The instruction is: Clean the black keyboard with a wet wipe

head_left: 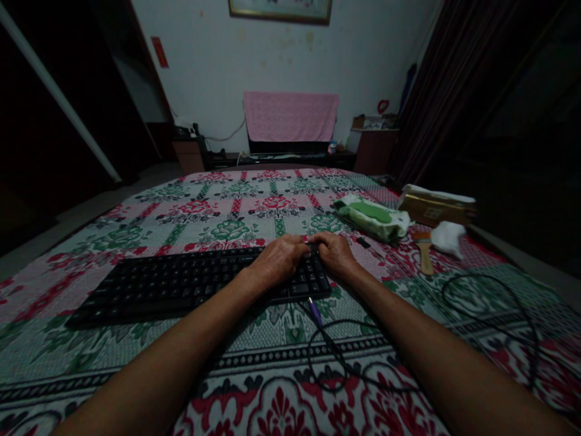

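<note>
A black keyboard lies across the patterned cover, its left end reaching toward the cover's left edge; it looks light and stiff, likely smooth enough to slide on cloth, with keys that could pop off, so its solid end edges seem the best place to hold. The left hand is over the number keys, fingers curled; a purple plug and black cable lie nearer the near edge. The right hand, also half closed, meets the keyboard's far right corner; whether either pinches anything I cannot tell. Toward the right edge sit a wipes packet, a brush, a gold box and a white tissue
</note>
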`<state>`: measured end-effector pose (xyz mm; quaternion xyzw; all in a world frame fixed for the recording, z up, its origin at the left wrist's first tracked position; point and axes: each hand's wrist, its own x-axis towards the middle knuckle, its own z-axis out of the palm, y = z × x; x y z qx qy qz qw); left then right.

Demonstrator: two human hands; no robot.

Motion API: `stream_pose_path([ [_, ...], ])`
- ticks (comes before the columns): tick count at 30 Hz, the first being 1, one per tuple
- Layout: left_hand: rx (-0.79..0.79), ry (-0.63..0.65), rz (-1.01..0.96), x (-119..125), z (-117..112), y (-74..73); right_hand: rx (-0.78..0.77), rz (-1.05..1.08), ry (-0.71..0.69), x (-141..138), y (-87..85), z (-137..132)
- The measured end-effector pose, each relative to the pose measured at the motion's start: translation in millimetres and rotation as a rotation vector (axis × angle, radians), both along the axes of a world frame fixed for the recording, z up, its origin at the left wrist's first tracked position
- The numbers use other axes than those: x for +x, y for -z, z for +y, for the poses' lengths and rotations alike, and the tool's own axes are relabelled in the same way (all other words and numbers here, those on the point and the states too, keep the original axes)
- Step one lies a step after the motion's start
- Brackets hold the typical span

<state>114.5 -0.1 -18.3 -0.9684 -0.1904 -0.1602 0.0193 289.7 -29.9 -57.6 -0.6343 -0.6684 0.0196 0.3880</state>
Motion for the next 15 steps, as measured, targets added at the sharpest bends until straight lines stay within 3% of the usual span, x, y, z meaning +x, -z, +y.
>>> stream_pose_path([
  [9, -0.062, -0.132, -0.053, -4.3, 8.5, 0.7, 0.008, 0.017, -0.02, 0.6, 1.4, 0.2],
  [15, -0.049, -0.033, -0.026, 0.7, 0.0, 1.3, 0.016, 0.02, -0.02, 1.1, 2.4, 1.5],
])
